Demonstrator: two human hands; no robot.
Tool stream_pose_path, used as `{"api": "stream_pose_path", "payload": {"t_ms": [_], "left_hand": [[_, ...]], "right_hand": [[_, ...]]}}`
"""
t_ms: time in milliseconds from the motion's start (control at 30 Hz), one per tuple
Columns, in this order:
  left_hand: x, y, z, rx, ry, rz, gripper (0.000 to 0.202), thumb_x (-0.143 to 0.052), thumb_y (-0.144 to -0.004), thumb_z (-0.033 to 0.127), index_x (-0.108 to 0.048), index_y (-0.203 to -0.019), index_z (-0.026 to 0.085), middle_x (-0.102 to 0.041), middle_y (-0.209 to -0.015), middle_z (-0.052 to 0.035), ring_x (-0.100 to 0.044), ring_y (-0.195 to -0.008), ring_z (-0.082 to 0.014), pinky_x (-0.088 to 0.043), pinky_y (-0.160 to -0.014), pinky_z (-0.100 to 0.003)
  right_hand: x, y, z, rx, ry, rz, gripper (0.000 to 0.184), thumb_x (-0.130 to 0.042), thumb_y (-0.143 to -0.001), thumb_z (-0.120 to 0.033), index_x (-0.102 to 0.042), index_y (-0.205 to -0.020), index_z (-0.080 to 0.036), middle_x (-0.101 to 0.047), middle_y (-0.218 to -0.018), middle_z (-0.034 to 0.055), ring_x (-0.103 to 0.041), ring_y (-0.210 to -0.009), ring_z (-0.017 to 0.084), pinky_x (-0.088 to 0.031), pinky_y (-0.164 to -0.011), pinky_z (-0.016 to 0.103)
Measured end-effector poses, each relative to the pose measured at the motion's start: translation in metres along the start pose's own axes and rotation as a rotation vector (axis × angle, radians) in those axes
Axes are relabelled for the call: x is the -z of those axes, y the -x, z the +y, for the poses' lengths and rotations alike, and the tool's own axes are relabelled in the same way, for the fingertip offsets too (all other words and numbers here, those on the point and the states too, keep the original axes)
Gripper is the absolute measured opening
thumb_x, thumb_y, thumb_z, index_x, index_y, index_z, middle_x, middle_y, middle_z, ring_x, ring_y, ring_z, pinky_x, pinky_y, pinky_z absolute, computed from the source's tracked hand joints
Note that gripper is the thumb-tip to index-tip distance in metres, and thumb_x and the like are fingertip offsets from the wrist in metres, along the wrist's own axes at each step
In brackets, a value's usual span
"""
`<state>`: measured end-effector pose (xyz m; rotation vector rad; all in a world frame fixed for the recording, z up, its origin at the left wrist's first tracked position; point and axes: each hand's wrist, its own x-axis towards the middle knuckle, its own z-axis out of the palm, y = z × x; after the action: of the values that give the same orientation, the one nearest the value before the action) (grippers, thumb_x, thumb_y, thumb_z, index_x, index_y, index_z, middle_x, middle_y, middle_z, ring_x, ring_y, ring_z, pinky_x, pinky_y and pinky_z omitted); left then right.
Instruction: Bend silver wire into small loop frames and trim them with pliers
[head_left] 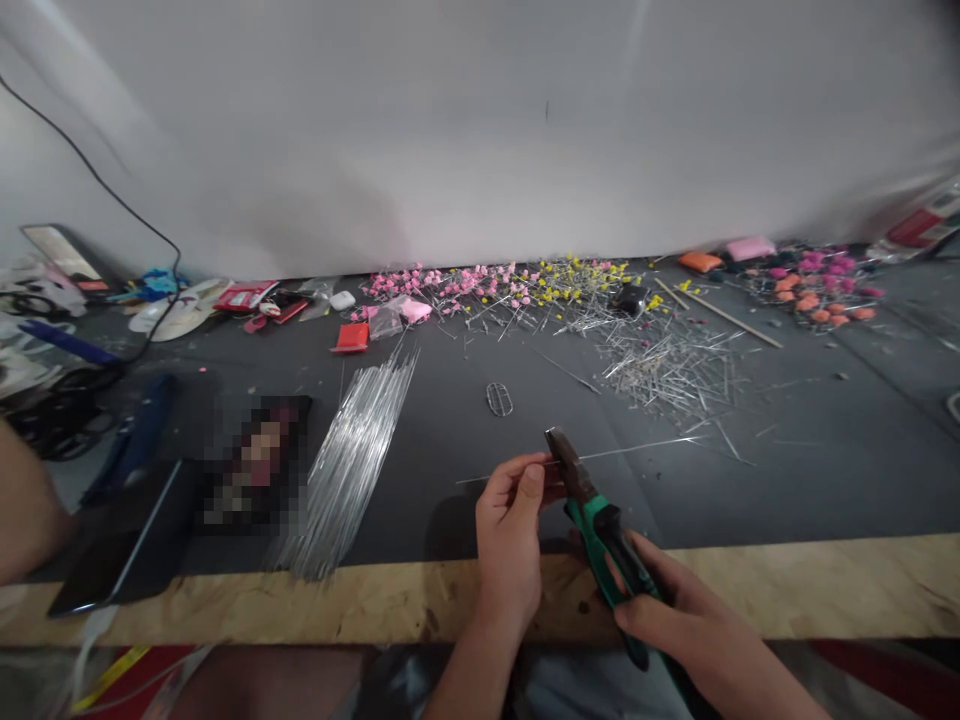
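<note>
Now the left hand [510, 530] pinches a thin wire [645, 448] between thumb and forefinger. The right hand [667, 600] is closed around green-handled pliers [592, 505], whose nose meets the wire beside the left fingertips. The wire looks straight, not yet bent. Left of the hands lies a bundle of straight wires [352, 460]. Ahead are one oval wire loop [499, 399] and a heap of cut wire pieces [667, 365].

At lower centre of the frame, the left hand [510, 530] pinches a thin wire [645, 447] between thumb and fingers [519, 466]. The right hand [667, 605] grips green-handled pliers [592, 510], their nose at the wire just beside those fingers. A bundle of straight wires [352, 470] lies left of them on the dark worktop [825, 470], and pink flower heads [450, 285] line the far edge.
</note>
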<state>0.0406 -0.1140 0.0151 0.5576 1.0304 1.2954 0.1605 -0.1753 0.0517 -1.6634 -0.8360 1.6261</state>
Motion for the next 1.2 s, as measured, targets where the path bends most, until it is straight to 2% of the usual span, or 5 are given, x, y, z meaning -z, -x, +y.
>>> {"api": "stream_pose_path", "payload": {"t_ms": [200,400,533,867,1200], "left_hand": [[0.002,0.001,-0.004,-0.004,0.002,-0.016,0.018,-0.061,-0.075,0.033,-0.064,-0.083,0.017,-0.069,-0.083,-0.0047,-0.064,-0.075,-0.0149,-0.051,-0.072,-0.029],[0.001,0.002,-0.004,-0.030,-0.024,-0.028,0.015,-0.060,-0.077,0.030,-0.066,-0.085,0.019,-0.068,-0.088,-0.0042,-0.063,-0.079,-0.0134,-0.050,-0.071,-0.025],[0.000,0.003,-0.005,-0.062,-0.015,-0.044,0.015,-0.060,-0.077,0.029,-0.067,-0.086,0.019,-0.067,-0.097,-0.0050,-0.062,-0.079,-0.0130,-0.049,-0.071,-0.025],[-0.002,0.005,-0.007,-0.032,0.041,-0.037,0.013,-0.062,-0.076,0.026,-0.068,-0.084,0.017,-0.069,-0.084,-0.0030,-0.063,-0.072,-0.0110,-0.049,-0.070,-0.023],[-0.002,0.006,-0.006,-0.060,0.026,-0.036,0.012,-0.062,-0.076,0.025,-0.068,-0.084,0.018,-0.069,-0.081,-0.0019,-0.062,-0.070,-0.0104,-0.050,-0.068,-0.022]], "right_hand": [[-0.006,-0.001,0.001,0.062,0.116,0.089,0.020,-0.054,-0.060,-0.027,-0.060,-0.078,-0.020,-0.059,-0.068,-0.0006,-0.053,-0.069,0.017,-0.042,-0.064,0.024],[-0.003,-0.002,0.002,0.128,0.287,0.108,0.014,-0.049,-0.064,-0.024,-0.057,-0.073,-0.019,-0.053,-0.062,-0.0014,-0.049,-0.063,0.015,-0.039,-0.057,0.023],[0.002,-0.002,0.005,0.149,0.245,0.124,0.018,-0.051,-0.064,-0.024,-0.060,-0.079,-0.018,-0.053,-0.061,-0.0015,-0.052,-0.069,0.017,-0.040,-0.057,0.023],[0.007,0.005,-0.005,0.097,0.194,0.094,0.032,-0.053,-0.063,-0.028,-0.062,-0.092,-0.018,-0.059,-0.071,-0.0001,-0.052,-0.072,0.018,-0.041,-0.063,0.025],[0.004,0.005,0.001,0.101,0.250,0.076,0.030,-0.049,-0.063,-0.027,-0.059,-0.090,-0.018,-0.056,-0.070,-0.0001,-0.050,-0.068,0.016,-0.040,-0.060,0.025]]}}
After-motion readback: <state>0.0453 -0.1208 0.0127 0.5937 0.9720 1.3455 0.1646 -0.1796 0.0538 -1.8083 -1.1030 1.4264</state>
